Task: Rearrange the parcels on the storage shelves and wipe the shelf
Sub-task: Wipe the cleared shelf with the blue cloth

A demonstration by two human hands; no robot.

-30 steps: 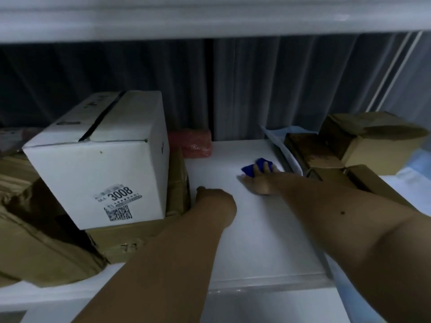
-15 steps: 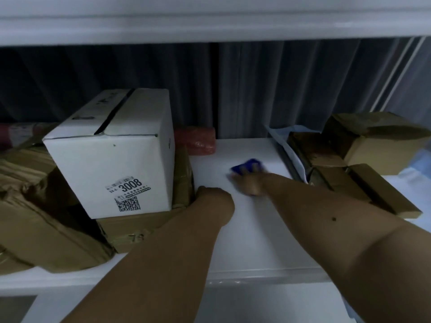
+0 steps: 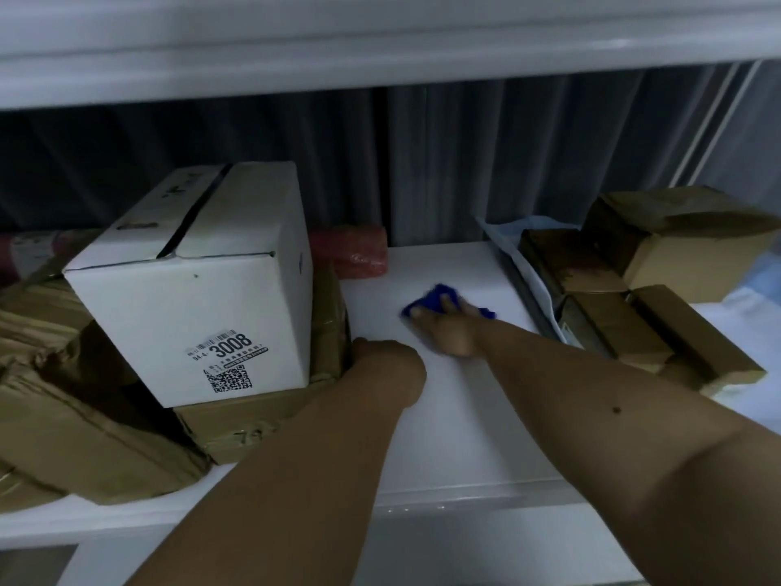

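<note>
My right hand presses a blue cloth flat onto the white shelf, fingers stretched over it, near the shelf's back middle. My left hand rests against the side of a brown parcel at the left; its thumb touches the parcel and its fingers are hidden under the hand. A white box labelled 3008 sits on that brown parcel. Brown parcels are stacked at the right.
Crumpled brown wrapped parcels fill the far left. A red wrapped parcel lies at the back behind the white box. A pale blue-white envelope leans by the right stack. Grey curtains hang behind; another shelf board runs overhead.
My right hand has slid the blue cloth leftward across the shelf, away from the right stack. My left hand has stayed against the brown parcel.
</note>
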